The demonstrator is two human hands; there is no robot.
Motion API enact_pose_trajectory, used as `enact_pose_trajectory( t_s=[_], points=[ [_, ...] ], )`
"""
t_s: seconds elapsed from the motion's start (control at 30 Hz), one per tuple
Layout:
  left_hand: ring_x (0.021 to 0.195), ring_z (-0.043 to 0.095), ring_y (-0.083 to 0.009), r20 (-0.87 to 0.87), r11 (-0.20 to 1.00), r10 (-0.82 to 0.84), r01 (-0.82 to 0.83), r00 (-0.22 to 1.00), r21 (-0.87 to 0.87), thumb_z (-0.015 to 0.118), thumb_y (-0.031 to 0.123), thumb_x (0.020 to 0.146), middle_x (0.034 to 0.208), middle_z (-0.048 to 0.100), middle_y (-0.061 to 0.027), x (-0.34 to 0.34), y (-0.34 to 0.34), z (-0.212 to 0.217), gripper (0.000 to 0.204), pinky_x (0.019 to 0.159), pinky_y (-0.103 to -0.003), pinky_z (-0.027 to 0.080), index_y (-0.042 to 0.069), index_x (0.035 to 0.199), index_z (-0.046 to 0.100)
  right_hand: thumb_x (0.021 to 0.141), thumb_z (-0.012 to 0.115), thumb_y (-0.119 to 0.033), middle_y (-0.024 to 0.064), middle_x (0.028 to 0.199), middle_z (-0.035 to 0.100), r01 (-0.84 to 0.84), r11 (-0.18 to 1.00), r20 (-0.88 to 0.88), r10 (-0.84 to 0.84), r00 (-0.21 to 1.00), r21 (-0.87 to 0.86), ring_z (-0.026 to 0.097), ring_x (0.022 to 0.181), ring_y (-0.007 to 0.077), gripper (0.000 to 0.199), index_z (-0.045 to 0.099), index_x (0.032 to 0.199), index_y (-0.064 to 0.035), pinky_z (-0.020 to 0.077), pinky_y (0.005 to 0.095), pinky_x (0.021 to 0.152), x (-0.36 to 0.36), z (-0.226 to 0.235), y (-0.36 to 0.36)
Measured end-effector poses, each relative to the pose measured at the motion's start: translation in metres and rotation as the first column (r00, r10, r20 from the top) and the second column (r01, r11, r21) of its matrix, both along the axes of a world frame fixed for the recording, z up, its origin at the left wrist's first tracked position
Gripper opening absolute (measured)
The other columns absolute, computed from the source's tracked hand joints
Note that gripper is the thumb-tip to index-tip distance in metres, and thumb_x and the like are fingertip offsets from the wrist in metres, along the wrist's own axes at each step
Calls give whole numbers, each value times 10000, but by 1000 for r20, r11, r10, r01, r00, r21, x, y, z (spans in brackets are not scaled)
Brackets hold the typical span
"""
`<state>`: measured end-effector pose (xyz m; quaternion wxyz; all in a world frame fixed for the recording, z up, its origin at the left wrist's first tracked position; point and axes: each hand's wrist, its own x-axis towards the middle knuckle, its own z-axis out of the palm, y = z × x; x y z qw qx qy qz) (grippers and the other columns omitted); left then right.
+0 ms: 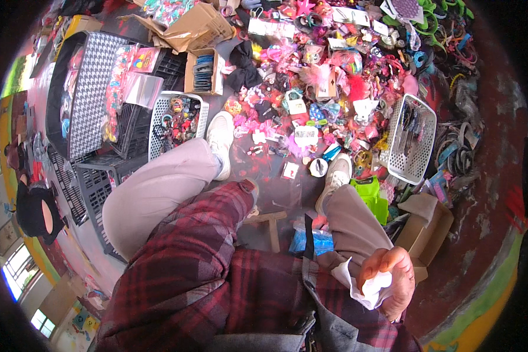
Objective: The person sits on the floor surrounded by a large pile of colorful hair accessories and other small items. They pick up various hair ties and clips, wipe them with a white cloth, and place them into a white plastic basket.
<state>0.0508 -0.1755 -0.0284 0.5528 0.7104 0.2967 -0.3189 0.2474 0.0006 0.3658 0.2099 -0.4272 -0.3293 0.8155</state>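
Observation:
At the lower right, my right hand (397,284) is closed around a crumpled white tissue or cloth (347,276), whose exact kind I cannot make out. The hand is above my right thigh. My left arm, in a red plaid sleeve (188,234), reaches forward between my legs. Only a sliver of my left hand (254,196) shows past the cuff; its fingers are hidden. Just beyond it is a wooden T-shaped piece (270,220) low between my legs. A blue packet (317,240) lies near my right leg, and a round white-lidded item (318,168) lies between my shoes.
A large pile of colourful hair accessories (334,76) spreads ahead. White perforated baskets stand left (202,126) and right (431,144). Black crates (94,188) and a houndstooth-patterned bin (97,94) are at left. Open cardboard boxes stand ahead (196,29) and at right (431,234), near a green plastic item (372,196).

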Motion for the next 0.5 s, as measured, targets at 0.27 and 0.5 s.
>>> enact_pose_trajectory(
  t_s=[0.27, 0.5],
  points=[
    [856, 610, -264, -213, 963, 222, -180, 952, 199, 526, 260, 764, 922, 628, -138, -44, 29, -13, 280, 694, -404, 487, 60, 922, 643, 860, 525, -258, 148, 679, 514, -21, 1000, 9, 21, 1000, 1, 484, 465, 192, 246, 464, 783, -32, 417, 276, 395, 0, -1, -1],
    [774, 615, -304, 0, -325, 923, -776, -386, 540, 622, 195, 735, 856, 627, -149, -77, 67, -12, 246, 672, -410, 480, 63, 943, 611, 861, 527, -254, 143, 676, 512, -3, 1000, 22, 3, 1000, -6, 496, 494, 198, 244, 469, 786, -29, 425, 282, 405, -2, -3, -1]
  ],
)
